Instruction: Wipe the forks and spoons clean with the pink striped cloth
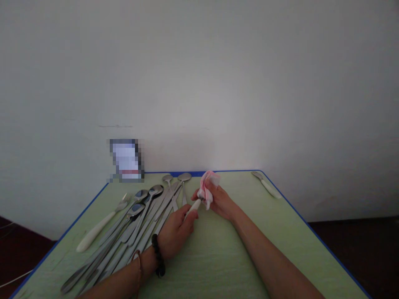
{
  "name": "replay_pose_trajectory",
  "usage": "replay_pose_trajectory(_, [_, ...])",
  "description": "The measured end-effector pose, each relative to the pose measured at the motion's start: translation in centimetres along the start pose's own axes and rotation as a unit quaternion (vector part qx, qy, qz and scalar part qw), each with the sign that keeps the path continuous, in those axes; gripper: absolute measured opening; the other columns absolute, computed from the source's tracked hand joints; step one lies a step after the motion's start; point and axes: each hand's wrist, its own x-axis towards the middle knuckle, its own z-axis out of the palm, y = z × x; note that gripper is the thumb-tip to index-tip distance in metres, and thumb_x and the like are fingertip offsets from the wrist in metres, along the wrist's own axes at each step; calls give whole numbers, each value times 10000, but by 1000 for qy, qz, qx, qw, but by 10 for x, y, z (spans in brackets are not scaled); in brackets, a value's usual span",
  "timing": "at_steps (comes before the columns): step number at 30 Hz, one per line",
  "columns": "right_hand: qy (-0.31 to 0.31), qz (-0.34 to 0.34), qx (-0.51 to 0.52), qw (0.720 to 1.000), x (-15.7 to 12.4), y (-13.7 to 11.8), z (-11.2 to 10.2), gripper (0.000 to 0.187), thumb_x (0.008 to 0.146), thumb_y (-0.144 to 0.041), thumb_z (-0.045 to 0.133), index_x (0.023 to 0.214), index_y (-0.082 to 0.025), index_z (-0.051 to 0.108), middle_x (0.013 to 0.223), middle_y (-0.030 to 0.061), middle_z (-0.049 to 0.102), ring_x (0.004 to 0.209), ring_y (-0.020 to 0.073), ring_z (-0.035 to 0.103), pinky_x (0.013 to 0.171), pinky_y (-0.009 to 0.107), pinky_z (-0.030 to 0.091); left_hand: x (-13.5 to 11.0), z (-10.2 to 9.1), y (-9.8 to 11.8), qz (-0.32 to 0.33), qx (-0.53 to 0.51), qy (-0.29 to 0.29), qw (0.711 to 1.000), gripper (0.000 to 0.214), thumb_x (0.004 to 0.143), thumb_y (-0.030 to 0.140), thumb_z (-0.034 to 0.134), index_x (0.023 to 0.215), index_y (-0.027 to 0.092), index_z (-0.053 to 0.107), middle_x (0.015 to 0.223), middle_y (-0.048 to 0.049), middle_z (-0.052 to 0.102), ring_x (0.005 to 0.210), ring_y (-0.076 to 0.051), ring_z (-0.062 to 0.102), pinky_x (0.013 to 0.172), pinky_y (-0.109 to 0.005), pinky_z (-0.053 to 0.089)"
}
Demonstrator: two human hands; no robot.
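Note:
My left hand [182, 228] is closed around the white handle of a piece of cutlery [193, 207]; its head is hidden, so I cannot tell its kind. A pink and white cloth [209, 189] is wrapped about that head, and my right hand [220, 201] grips the cloth with fingers bent round it. Just left of and partly behind my left hand lies a spread of metal spoons [156, 190] and knives [152, 220]. Beyond them on the left rests a white-handled fork [99, 226].
The pale green table [224, 265] has a blue edge and stands against a grey-white wall [218, 83]. Another white-handled fork [266, 185] lies at the far right corner. A blurred-out screen [126, 160] leans at the back left.

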Motion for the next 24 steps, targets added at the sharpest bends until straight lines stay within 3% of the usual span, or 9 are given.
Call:
replay_pose_trajectory(4, [-13, 9, 29, 999, 2, 0, 0, 418, 705, -569, 582, 735, -152, 593, 701, 37, 633, 686, 138, 559, 651, 259, 406, 2, 1, 2, -12, -96, -2, 995, 389, 833, 537, 373, 767, 170, 482, 448, 102, 316, 395, -75, 295, 390, -190, 208])
replay_pose_trajectory(11, [9, 0, 217, 976, 8, -1, -9, 187, 772, -395, 529, 800, -219, 586, 766, -24, 633, 699, 127, 554, 718, 302, 446, 1, 2, 14, -12, -137, 49, 989, 381, 816, 528, 398, 952, 175, 447, 548, 93, 403, 387, -59, 334, 358, -160, 243])
replay_pose_trajectory(15, [8, 4, 178, 984, 8, 3, -10, 72, 710, -228, 586, 758, -174, 595, 667, -21, 616, 639, 113, 543, 718, 275, 441, 1, 2, 16, -2, -160, 76, 984, 434, 845, 562, 301, 912, 167, 468, 528, 93, 365, 385, -59, 322, 359, -164, 249])
replay_pose_trajectory(19, [6, -4, 119, 993, 10, 8, -10, 160, 693, -201, 646, 841, -160, 601, 740, -3, 645, 650, 107, 568, 704, 264, 436, 2, 2, 14, -8, -160, 78, 984, 408, 834, 544, 373, 912, 167, 510, 554, 78, 379, 422, -65, 342, 380, -166, 278])
replay_pose_trajectory(24, [37, -7, 164, 986, 12, 8, -11, 199, 702, -194, 644, 895, -195, 595, 751, -22, 659, 638, 91, 577, 662, 235, 435, 4, 2, 6, -11, -162, 91, 983, 444, 853, 460, 407, 1226, 227, 468, 647, 46, 457, 517, -88, 429, 462, -180, 358])
